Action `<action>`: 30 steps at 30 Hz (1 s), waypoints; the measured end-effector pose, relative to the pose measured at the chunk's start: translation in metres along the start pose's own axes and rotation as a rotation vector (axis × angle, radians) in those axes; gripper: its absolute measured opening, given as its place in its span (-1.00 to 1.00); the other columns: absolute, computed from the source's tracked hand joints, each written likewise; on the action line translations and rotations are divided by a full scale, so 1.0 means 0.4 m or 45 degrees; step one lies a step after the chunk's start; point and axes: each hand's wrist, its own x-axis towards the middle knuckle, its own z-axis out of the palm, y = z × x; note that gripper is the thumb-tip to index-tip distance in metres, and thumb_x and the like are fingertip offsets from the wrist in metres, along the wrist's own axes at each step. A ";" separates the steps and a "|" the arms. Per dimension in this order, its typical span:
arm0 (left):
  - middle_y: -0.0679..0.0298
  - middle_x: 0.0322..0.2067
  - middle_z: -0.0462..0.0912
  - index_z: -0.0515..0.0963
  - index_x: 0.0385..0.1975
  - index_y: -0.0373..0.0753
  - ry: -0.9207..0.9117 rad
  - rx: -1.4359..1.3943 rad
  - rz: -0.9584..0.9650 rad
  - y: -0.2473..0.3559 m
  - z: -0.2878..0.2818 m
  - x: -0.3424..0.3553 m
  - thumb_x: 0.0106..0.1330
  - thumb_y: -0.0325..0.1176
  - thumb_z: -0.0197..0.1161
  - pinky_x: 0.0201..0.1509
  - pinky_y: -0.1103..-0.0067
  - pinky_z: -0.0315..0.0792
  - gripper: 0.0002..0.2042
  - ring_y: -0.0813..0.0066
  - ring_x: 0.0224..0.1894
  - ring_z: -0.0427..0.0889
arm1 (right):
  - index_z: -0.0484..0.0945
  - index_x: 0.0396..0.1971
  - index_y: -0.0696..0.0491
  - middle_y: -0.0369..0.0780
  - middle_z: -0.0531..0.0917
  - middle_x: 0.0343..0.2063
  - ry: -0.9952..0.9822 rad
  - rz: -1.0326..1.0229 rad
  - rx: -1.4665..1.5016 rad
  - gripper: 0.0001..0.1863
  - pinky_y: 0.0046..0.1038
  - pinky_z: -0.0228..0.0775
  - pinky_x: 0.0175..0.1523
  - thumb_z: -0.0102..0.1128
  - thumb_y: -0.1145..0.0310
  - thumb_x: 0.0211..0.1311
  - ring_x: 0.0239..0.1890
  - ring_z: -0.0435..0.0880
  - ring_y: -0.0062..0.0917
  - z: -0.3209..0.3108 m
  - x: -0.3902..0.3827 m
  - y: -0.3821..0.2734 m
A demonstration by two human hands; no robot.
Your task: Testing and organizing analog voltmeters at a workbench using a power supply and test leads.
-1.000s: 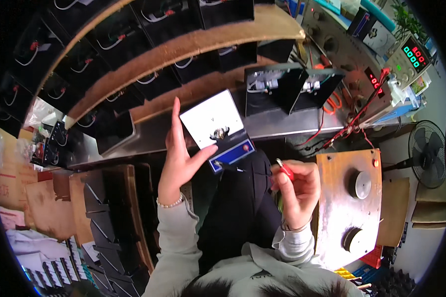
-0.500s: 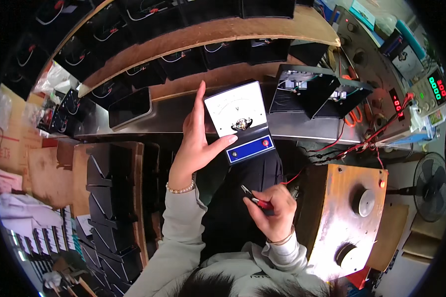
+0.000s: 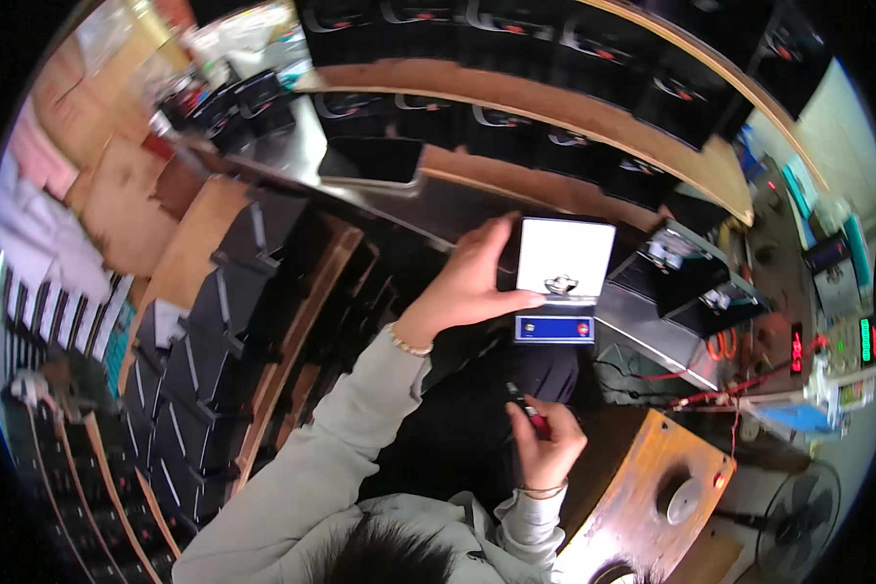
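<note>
My left hand [image 3: 477, 277] is closed round the left side of an analog voltmeter [image 3: 545, 255], with the thumb across its front. The meter has a white dial, a cut-out showing the mechanism, and a blue terminal strip [image 3: 555, 330] along its lower edge with a red terminal at the right end. Below and apart from the meter, my right hand [image 3: 552, 443] grips a crocodile clip [image 3: 530, 414] with a red handle and a dark metal tip. The tip points up and left, towards the meter, without touching it.
Several black meter cases fill the wooden shelves [image 3: 428, 86] ahead. A flat dark device [image 3: 372, 161] lies on the metal bench. Two open black cases [image 3: 686, 273] stand at right, by red leads and lit displays. A wooden box with knobs [image 3: 652, 487] is lower right; black cases [image 3: 195, 389] stack left.
The whole view has swung, so the shelves and bench now sit tilted. Both hands still hold the voltmeter and the clip; the meter appears further right and more level.
</note>
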 end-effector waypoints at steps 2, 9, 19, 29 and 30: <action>-0.17 0.14 0.54 0.29 0.36 -0.48 0.094 0.182 0.029 0.035 -0.022 -0.026 0.06 -0.05 0.65 0.28 0.24 0.48 -0.04 -0.05 0.16 0.61 | 0.78 -0.32 0.13 -0.22 0.71 -0.53 0.012 0.111 -0.006 -0.76 -0.51 0.42 -0.40 0.67 0.44 0.02 -0.56 0.58 -0.57 -0.010 0.004 0.021; 0.01 0.08 0.59 0.49 0.24 -0.31 0.168 0.928 -0.230 0.358 -0.395 -0.387 -0.18 -0.15 0.69 0.35 0.23 0.40 -0.12 0.04 0.18 0.56 | 0.73 -0.20 0.22 -0.36 0.68 -0.44 -0.050 0.441 -0.044 -0.84 -0.63 0.42 -0.28 0.50 0.49 0.29 -0.41 0.50 -0.77 -0.075 -0.020 0.186; -0.07 0.29 0.43 0.42 0.35 -0.15 0.506 2.080 -0.332 0.306 -0.938 -0.473 0.10 -0.52 0.48 0.33 0.20 0.48 -0.28 -0.07 0.30 0.52 | 0.68 -0.22 0.23 -0.24 0.71 -0.42 0.061 0.241 -0.147 -0.80 -0.52 0.55 -0.22 0.47 0.40 0.35 -0.40 0.59 -0.65 -0.078 0.042 0.245; -0.11 -0.05 0.68 0.45 0.26 -0.24 -0.200 1.222 -0.749 0.030 -1.063 -0.556 0.26 -0.62 0.07 0.11 0.26 0.53 -0.49 -0.12 -0.01 0.68 | 0.69 -0.18 0.24 -0.20 0.75 -0.40 -0.055 0.308 -0.323 -0.79 -0.51 0.56 -0.21 0.48 0.41 0.34 -0.37 0.62 -0.67 -0.115 -0.007 0.265; -0.13 -0.08 0.68 0.52 0.14 -0.30 -0.269 1.215 -0.762 0.019 -1.068 -0.564 0.19 -0.66 0.12 0.10 0.24 0.53 -0.54 -0.16 0.01 0.67 | 0.69 -0.19 0.24 -0.20 0.75 -0.40 -0.047 0.262 -0.276 -0.79 -0.51 0.57 -0.21 0.48 0.41 0.34 -0.37 0.62 -0.66 -0.115 -0.016 0.274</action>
